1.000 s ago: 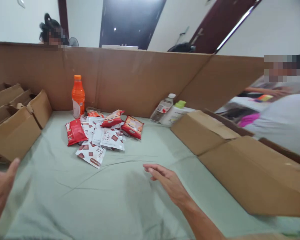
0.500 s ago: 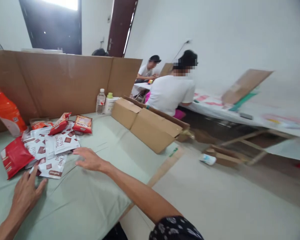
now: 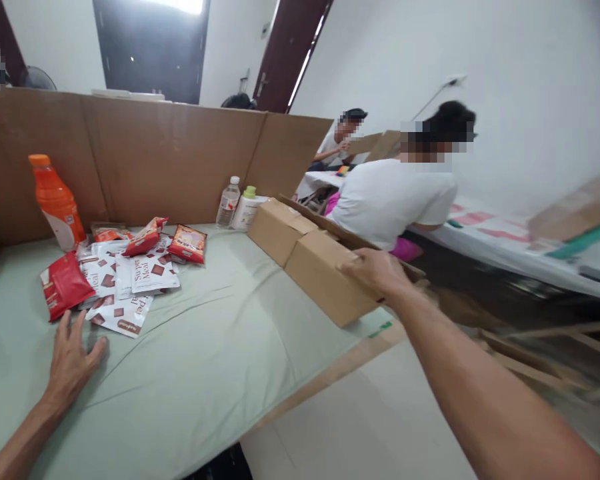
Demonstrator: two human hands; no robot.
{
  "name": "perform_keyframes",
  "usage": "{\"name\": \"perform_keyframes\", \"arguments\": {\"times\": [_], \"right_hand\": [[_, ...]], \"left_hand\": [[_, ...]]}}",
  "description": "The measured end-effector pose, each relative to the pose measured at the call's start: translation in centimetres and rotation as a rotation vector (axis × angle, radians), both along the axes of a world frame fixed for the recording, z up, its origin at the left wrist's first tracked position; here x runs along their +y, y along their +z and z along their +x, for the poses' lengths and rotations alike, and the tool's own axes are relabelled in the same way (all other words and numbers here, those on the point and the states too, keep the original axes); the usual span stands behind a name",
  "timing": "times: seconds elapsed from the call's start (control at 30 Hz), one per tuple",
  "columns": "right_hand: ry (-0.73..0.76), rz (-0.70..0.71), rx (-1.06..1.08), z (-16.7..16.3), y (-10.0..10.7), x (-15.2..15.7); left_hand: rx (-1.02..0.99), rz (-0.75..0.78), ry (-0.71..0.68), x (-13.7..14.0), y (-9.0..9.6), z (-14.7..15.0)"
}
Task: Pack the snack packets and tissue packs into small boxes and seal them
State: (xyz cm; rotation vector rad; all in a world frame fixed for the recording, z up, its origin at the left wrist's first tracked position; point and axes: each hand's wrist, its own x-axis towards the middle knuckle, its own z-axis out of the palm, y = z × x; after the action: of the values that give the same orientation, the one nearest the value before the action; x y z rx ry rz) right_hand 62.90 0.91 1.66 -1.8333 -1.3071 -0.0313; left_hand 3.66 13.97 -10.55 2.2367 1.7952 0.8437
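Note:
My right hand is on the near end of a long cardboard box, its fingers bent over the upper edge. Spread fingers of my left hand rest on the green cloth, just below a red packet and a pile of white "Super Meal" pouches. On top of the pile lies a red snack packet, with another red snack packet at its right side. An orange bottle stands behind the pile.
A cardboard screen closes off the back of the table. Against it stand a clear plastic bottle and a white bottle with a green cap. Beyond the box a person in a white shirt sits at another table.
My right hand has moved from beside the pouches to the cardboard box and taken hold of its edge. The left hand stays by the packets, and the view has turned left.

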Motion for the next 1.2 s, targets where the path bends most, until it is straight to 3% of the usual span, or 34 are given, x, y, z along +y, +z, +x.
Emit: {"name": "perform_keyframes", "arguments": {"times": [0.1, 0.2, 0.27, 0.33, 0.43, 0.5, 0.57, 0.63, 0.77, 0.87, 0.97, 1.07, 1.2], "right_hand": [[-0.047, -0.140, -0.073, -2.2, -0.2, -0.8], [0.021, -0.240, -0.154, -7.0, 0.5, -2.8], [0.202, -0.280, -0.267, -11.8, 1.3, -4.4], [0.473, -0.244, -0.414, -17.1, 2.3, -6.1], [0.782, -0.144, -0.577, -24.1, 3.8, -8.3], [0.936, -0.168, -0.548, -26.7, 5.1, -9.1], [1.074, -0.265, -0.427, -27.4, 6.2, -8.9], [1.121, -0.337, -0.318, -26.9, 6.9, -7.9], [0.974, -0.438, -0.473, -26.6, 6.1, -5.1], [0.856, -0.612, -0.684, -28.6, 4.5, -3.6], [0.813, -0.732, -0.763, -30.7, 3.7, -2.9], [0.909, -0.602, -0.645, -30.5, 4.2, -3.1], [0.901, -0.343, -0.238, -27.5, 6.0, -4.0]], "left_hand": [[-0.017, -0.009, 0.000, -1.0, 0.6, -0.7], [-0.021, 0.006, -0.132, -3.2, 1.8, -1.0], [-0.030, 0.056, -0.303, -5.2, 2.8, -0.9], [-0.056, 0.063, -0.473, -7.3, 3.8, -0.6], [-0.130, -0.122, -0.637, -10.1, 4.9, 0.0], [-0.221, -0.296, -0.689, -11.1, 5.3, 0.2], [-0.338, -0.425, -0.704, -11.4, 5.3, 0.4], [-0.428, -0.488, -0.717, -11.3, 5.1, 0.4], [-0.488, -0.500, -0.758, -10.8, 4.6, 0.5], [-0.488, -0.466, -0.755, -10.8, 4.3, 0.7], [-0.522, -0.481, -0.746, -11.2, 4.1, 0.7], [-0.549, -0.488, -0.740, -11.9, 4.2, 0.3], [-0.557, -0.473, -0.756, -13.2, 4.7, -0.4]]}}
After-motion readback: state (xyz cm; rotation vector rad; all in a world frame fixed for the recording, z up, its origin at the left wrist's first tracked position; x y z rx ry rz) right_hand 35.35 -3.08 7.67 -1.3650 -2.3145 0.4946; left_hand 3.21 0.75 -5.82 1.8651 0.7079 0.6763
